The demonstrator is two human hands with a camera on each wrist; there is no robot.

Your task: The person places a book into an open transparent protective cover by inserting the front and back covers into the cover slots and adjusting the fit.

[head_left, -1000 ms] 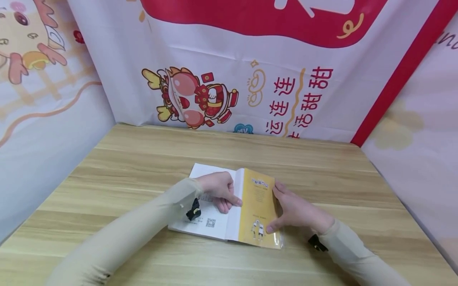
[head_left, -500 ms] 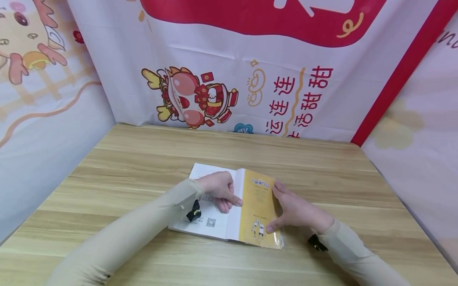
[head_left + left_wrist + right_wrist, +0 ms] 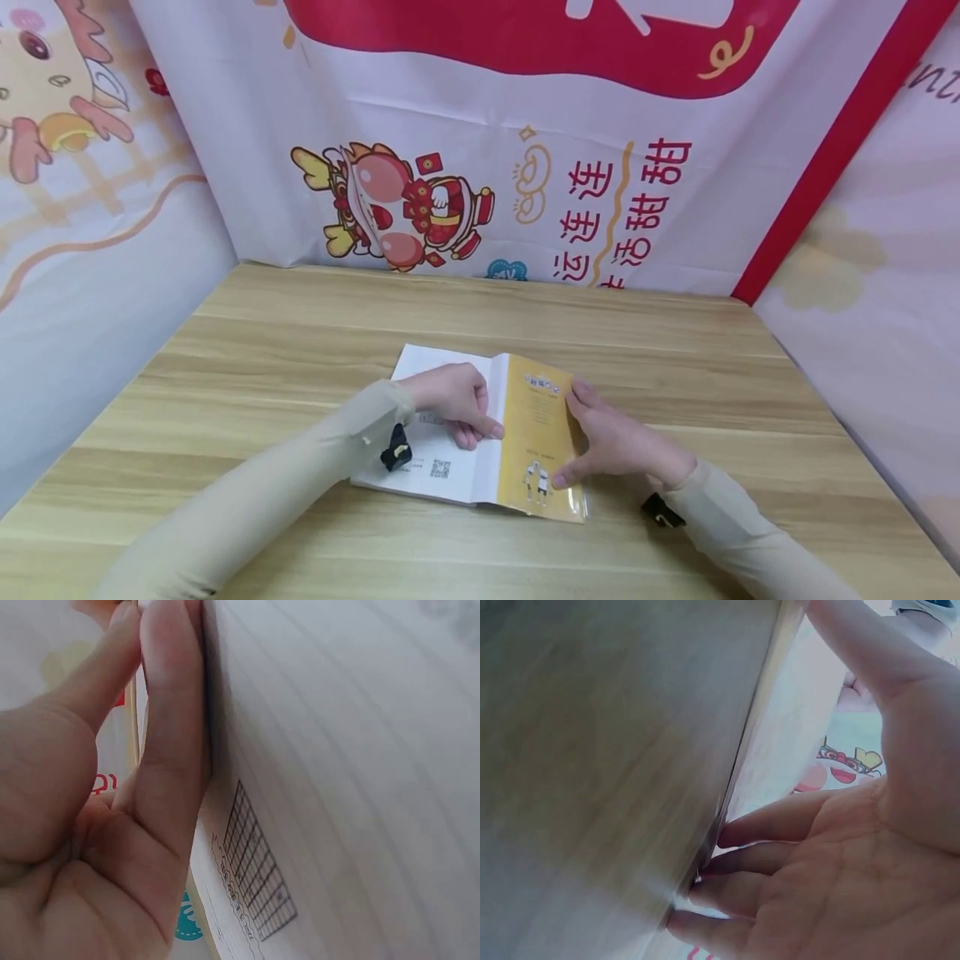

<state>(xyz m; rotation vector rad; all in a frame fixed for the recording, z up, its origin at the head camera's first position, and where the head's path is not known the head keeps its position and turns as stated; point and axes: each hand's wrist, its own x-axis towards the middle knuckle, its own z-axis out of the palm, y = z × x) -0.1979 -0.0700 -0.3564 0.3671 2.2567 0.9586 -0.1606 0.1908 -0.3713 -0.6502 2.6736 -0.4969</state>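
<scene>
An open book (image 3: pixel 408 358) lies on the wooden table in the head view, with a white page on its left. To the right is its yellow cover (image 3: pixel 536 417), and a white strip runs between the two. A clear, shiny plastic edge shows at the cover's lower right corner. My left hand (image 3: pixel 453 400) reaches over the white page and pinches the cover by the white strip between thumb and forefinger. Along the outer edge of the yellow cover rests my right hand (image 3: pixel 618 437), thumb on top and fingertips touching the edge.
The wooden table (image 3: pixel 300 333) spreads around the book on all sides. Behind it hangs a printed cloth (image 3: pixel 442 92) with a cartoon dragon and red lettering. Further cloth walls stand at left and right. A black camera band (image 3: pixel 397 450) sits on the left wrist.
Both hands keep their places on the book. The whole head view has shifted slightly to the left, and the left sleeve has moved a little.
</scene>
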